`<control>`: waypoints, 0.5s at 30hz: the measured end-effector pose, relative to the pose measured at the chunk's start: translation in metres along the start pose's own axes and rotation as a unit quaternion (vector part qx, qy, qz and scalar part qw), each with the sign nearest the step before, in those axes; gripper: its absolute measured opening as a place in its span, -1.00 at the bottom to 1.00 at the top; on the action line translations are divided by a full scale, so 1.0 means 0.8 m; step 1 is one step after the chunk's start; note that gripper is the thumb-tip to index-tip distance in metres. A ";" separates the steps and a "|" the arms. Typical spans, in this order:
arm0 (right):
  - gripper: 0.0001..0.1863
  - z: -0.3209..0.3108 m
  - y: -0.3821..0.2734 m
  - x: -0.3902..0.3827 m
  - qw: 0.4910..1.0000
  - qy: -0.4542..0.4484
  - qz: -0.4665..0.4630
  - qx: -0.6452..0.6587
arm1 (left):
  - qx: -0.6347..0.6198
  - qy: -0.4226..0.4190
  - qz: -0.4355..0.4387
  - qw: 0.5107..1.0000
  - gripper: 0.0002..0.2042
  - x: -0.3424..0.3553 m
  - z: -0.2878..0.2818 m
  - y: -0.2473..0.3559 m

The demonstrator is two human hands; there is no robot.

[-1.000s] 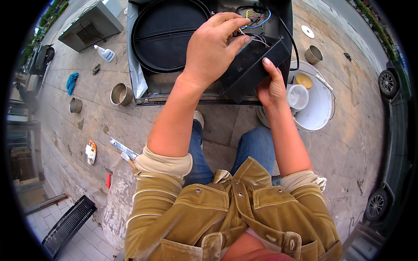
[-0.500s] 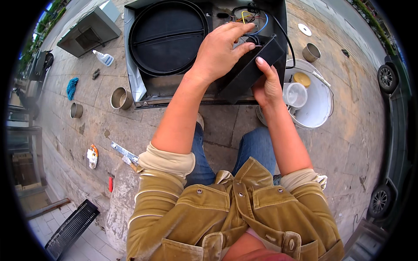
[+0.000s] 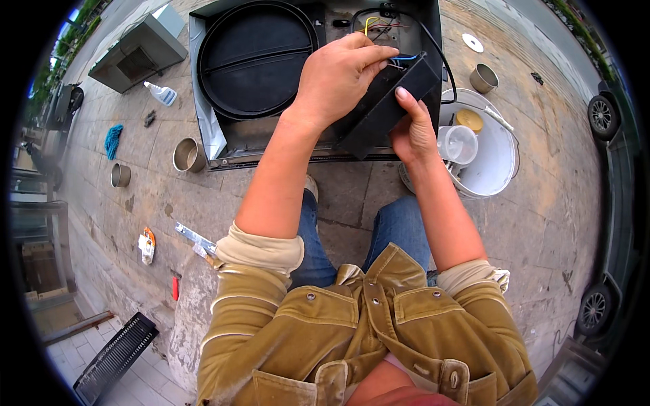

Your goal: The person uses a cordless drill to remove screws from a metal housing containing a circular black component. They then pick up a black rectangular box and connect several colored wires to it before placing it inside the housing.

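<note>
Box (image 3: 382, 108) between both hands — bucket (image 3: 497, 159) right, tin (image 3: 187, 155) left

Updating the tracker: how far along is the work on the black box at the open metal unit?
Done: the metal unit lies opened on the paving, its round black fan housing and wiring exposed.

In hand: both hands hold the black box over it, the left hand on top at the wires, the right hand supporting from below.

Left: the box is not seated; the tools beside the unit still lie out.

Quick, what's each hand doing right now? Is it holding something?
Left hand: closed over the top of the black box, fingertips by its blue wires.
Right hand: closed on the black box, gripping its lower side.
</note>
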State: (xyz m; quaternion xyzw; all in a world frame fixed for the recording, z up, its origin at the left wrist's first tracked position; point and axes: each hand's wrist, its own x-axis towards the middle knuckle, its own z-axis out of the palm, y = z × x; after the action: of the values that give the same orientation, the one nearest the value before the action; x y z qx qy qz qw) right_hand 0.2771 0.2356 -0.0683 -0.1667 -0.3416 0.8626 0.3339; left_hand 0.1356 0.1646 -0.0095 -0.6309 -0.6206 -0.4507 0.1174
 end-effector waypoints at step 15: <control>-0.52 0.004 0.001 -0.002 0.999 -0.023 -0.010 -0.034 | 0.067 -0.015 0.028 0.997 -0.86 0.010 -0.012 0.001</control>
State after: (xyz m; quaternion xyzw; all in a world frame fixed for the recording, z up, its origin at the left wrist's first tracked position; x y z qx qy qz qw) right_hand 0.2762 0.2322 -0.0663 -0.1549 -0.3799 0.8507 0.3287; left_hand 0.1307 0.1634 0.0016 -0.6457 -0.6331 -0.3947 0.1627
